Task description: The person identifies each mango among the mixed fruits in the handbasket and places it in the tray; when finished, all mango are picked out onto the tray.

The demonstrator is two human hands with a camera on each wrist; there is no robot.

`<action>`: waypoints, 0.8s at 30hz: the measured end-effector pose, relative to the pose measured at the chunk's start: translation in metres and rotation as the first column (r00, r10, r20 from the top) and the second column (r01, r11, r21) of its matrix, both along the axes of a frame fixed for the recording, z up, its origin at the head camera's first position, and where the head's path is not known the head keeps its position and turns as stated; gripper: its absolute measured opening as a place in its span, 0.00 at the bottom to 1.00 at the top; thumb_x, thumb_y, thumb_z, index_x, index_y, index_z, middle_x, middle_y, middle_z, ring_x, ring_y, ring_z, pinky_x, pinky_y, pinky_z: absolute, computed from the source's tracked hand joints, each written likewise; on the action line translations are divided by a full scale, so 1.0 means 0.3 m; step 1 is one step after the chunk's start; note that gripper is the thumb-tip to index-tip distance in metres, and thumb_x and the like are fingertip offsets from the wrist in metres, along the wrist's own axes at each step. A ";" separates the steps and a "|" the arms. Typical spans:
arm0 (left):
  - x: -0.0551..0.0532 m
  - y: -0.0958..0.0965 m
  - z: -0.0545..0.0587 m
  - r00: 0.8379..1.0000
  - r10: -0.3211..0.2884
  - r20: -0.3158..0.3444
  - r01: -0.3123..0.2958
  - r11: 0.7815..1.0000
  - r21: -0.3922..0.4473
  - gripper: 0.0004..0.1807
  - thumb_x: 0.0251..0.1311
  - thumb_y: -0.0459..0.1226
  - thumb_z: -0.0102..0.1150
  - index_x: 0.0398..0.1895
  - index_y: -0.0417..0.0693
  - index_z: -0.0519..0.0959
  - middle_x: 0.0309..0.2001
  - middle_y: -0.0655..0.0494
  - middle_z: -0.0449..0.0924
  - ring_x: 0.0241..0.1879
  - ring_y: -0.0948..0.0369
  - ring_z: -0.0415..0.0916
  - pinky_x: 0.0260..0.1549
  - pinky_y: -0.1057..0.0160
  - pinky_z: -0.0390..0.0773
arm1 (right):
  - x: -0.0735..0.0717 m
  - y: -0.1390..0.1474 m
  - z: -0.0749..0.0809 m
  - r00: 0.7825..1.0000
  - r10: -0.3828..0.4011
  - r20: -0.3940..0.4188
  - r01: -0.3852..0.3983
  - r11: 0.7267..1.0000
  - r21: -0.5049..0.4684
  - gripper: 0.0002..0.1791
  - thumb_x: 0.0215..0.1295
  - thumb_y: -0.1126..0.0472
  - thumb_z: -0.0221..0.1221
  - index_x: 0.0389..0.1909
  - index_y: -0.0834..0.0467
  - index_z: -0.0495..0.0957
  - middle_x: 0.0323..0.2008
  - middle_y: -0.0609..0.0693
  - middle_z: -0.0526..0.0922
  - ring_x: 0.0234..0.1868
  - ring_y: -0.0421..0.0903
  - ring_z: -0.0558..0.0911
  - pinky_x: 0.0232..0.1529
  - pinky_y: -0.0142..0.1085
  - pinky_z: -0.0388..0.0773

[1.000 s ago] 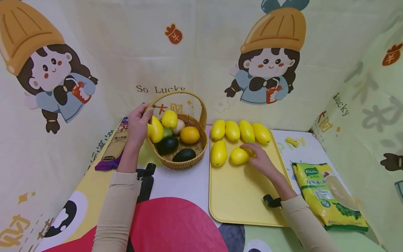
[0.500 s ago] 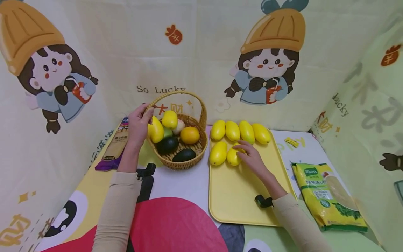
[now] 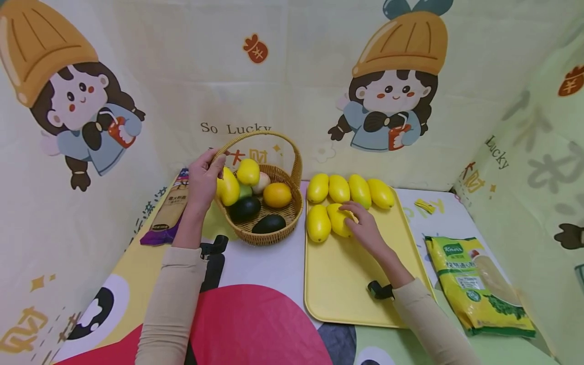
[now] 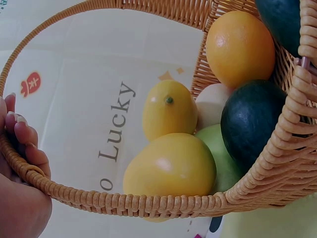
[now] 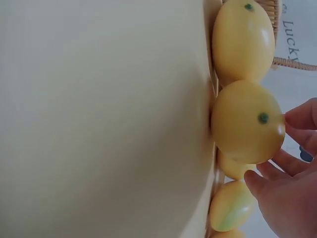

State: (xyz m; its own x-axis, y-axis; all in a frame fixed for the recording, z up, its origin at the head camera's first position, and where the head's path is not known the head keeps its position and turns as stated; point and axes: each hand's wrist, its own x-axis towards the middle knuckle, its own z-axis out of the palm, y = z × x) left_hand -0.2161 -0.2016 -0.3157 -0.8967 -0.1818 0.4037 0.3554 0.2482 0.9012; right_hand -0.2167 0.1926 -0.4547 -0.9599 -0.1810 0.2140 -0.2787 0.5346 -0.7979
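My left hand [image 3: 202,180] grips the arched handle [image 3: 297,167] of a wicker basket [image 3: 262,238], and the left wrist view shows its fingers curled round the handle. Inside the basket lie an orange fruit [image 4: 240,49], dark green avocado-like fruits [image 4: 255,121], a pale round one and a green one. Two yellow mangoes [image 4: 171,166] lie at its left side. Over the yellow tray [image 3: 356,284], my right hand [image 3: 367,230] holds a yellow mango [image 5: 245,121] at its right side, thumb and fingers bent about it. That mango lies beside another mango [image 3: 318,223] in the front row.
Several mangoes [image 3: 358,190] form a row along the tray's back edge. A green and yellow Knorr packet [image 3: 476,284] lies right of the tray, below a small yellow strip [image 3: 425,205]. A brown and purple packet [image 3: 169,210] lies left of the basket. Printed cloth hangs behind.
My right hand has moved left with its mango, setting it against the front-left mango and turning it more upright. The left hand has kept its grip on the basket handle.
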 end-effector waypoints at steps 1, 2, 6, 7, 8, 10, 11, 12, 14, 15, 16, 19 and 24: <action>-0.001 0.000 0.000 1.000 0.002 -0.001 -0.002 1.000 -0.003 0.16 0.73 0.39 0.53 0.52 0.35 0.79 0.22 0.54 0.67 0.27 0.49 0.64 0.28 0.64 0.68 | 0.001 -0.001 0.000 1.000 0.001 -0.013 -0.001 1.000 0.011 0.17 0.67 0.67 0.53 0.55 0.57 0.78 0.67 0.57 0.72 0.70 0.56 0.68 0.71 0.56 0.63; -0.002 0.000 0.000 1.000 0.002 -0.002 -0.002 1.000 -0.003 0.16 0.73 0.39 0.53 0.52 0.35 0.79 0.22 0.54 0.67 0.27 0.48 0.64 0.28 0.63 0.68 | 0.002 -0.002 0.000 1.000 0.002 -0.026 -0.002 1.000 0.023 0.17 0.67 0.66 0.53 0.56 0.57 0.78 0.67 0.57 0.71 0.71 0.56 0.68 0.70 0.56 0.63; -0.005 -0.001 -0.001 1.000 -0.001 0.000 0.001 1.000 0.008 0.16 0.72 0.39 0.53 0.52 0.35 0.79 0.22 0.55 0.67 0.27 0.49 0.63 0.29 0.62 0.67 | 0.005 -0.016 0.012 0.997 0.009 -0.071 -0.007 1.000 0.022 0.18 0.67 0.66 0.54 0.56 0.59 0.78 0.68 0.58 0.71 0.71 0.57 0.68 0.69 0.57 0.64; -0.005 -0.002 -0.002 1.000 -0.003 0.001 0.003 1.000 0.011 0.16 0.72 0.39 0.53 0.52 0.35 0.79 0.22 0.56 0.67 0.27 0.50 0.63 0.29 0.63 0.67 | 0.005 -0.021 0.016 0.997 0.010 -0.079 -0.008 1.000 0.015 0.18 0.67 0.66 0.54 0.56 0.60 0.78 0.68 0.59 0.70 0.71 0.57 0.68 0.69 0.57 0.64; -0.005 -0.002 -0.002 1.000 -0.006 0.003 0.006 1.000 0.014 0.16 0.72 0.39 0.53 0.52 0.35 0.79 0.22 0.56 0.67 0.26 0.50 0.63 0.29 0.64 0.67 | 0.004 -0.029 0.021 0.996 0.012 -0.087 -0.011 1.000 0.005 0.18 0.67 0.66 0.55 0.56 0.60 0.78 0.68 0.59 0.71 0.71 0.57 0.68 0.69 0.57 0.64; -0.005 -0.003 -0.003 1.000 -0.010 0.007 0.010 1.000 0.017 0.17 0.72 0.39 0.53 0.53 0.34 0.78 0.22 0.56 0.67 0.26 0.53 0.64 0.28 0.65 0.67 | -0.001 -0.048 0.031 0.995 0.017 -0.102 -0.018 1.000 -0.009 0.17 0.67 0.65 0.56 0.56 0.60 0.78 0.67 0.58 0.72 0.71 0.56 0.68 0.69 0.56 0.64; -0.004 -0.005 -0.004 1.000 -0.011 0.009 0.011 1.000 0.019 0.17 0.73 0.39 0.53 0.54 0.33 0.78 0.22 0.56 0.67 0.25 0.54 0.64 0.28 0.67 0.68 | -0.006 -0.059 0.036 0.993 0.025 -0.115 -0.027 1.000 -0.012 0.18 0.67 0.65 0.57 0.56 0.60 0.78 0.66 0.58 0.72 0.70 0.56 0.68 0.70 0.56 0.64; -0.004 -0.006 -0.004 1.000 -0.013 0.012 0.012 1.000 0.021 0.18 0.73 0.39 0.53 0.54 0.33 0.78 0.22 0.56 0.67 0.25 0.54 0.64 0.28 0.67 0.68 | -0.011 -0.072 0.040 0.992 0.029 -0.123 -0.030 0.999 -0.010 0.18 0.67 0.65 0.57 0.57 0.60 0.79 0.66 0.57 0.73 0.70 0.55 0.69 0.70 0.55 0.64; -0.003 -0.008 -0.005 1.000 -0.018 0.013 0.018 1.000 0.025 0.18 0.73 0.39 0.53 0.55 0.33 0.78 0.22 0.56 0.67 0.25 0.54 0.63 0.28 0.67 0.68 | -0.020 -0.101 0.053 0.989 0.045 -0.143 -0.046 0.999 -0.005 0.19 0.66 0.65 0.58 0.58 0.60 0.78 0.65 0.57 0.74 0.69 0.55 0.70 0.71 0.54 0.63; -0.003 -0.009 -0.005 1.000 -0.020 0.014 0.019 0.999 0.027 0.18 0.73 0.39 0.52 0.55 0.33 0.78 0.23 0.55 0.67 0.26 0.53 0.63 0.28 0.66 0.68 | -0.025 -0.115 0.059 0.988 0.049 -0.148 -0.049 0.999 0.002 0.19 0.66 0.65 0.58 0.58 0.59 0.78 0.65 0.56 0.74 0.69 0.55 0.70 0.71 0.54 0.64; -0.004 -0.010 -0.005 1.000 -0.020 0.014 0.020 0.999 0.028 0.18 0.73 0.39 0.53 0.54 0.34 0.79 0.23 0.55 0.67 0.26 0.53 0.63 0.28 0.65 0.68 | -0.031 -0.131 0.065 0.987 0.056 -0.152 -0.055 0.998 0.010 0.20 0.66 0.64 0.59 0.59 0.59 0.78 0.65 0.56 0.74 0.68 0.55 0.71 0.71 0.53 0.64; -0.007 -0.011 -0.006 1.000 -0.021 0.010 0.020 0.999 0.033 0.16 0.72 0.40 0.53 0.53 0.36 0.79 0.22 0.55 0.67 0.26 0.50 0.63 0.29 0.63 0.68 | -0.047 -0.180 0.082 0.986 0.079 -0.149 -0.077 0.997 0.021 0.22 0.66 0.63 0.60 0.61 0.57 0.76 0.65 0.55 0.74 0.68 0.54 0.71 0.71 0.52 0.65; -0.012 -0.008 -0.008 0.999 -0.043 -0.012 0.044 0.998 0.050 0.16 0.72 0.39 0.53 0.51 0.35 0.80 0.22 0.55 0.67 0.26 0.49 0.63 0.27 0.69 0.68 | -0.082 -0.267 0.098 0.980 0.121 -0.160 -0.117 0.993 0.033 0.23 0.66 0.62 0.61 0.62 0.57 0.76 0.65 0.53 0.73 0.68 0.52 0.71 0.68 0.52 0.70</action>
State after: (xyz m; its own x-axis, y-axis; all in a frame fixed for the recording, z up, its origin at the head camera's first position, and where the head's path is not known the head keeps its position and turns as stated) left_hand -0.2196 -0.2041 -0.3181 -0.9000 -0.1627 0.4044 0.3743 0.1870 0.9082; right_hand -0.2413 0.1126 -0.4254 -0.8843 -0.2990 0.3588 -0.4657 0.5075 -0.7250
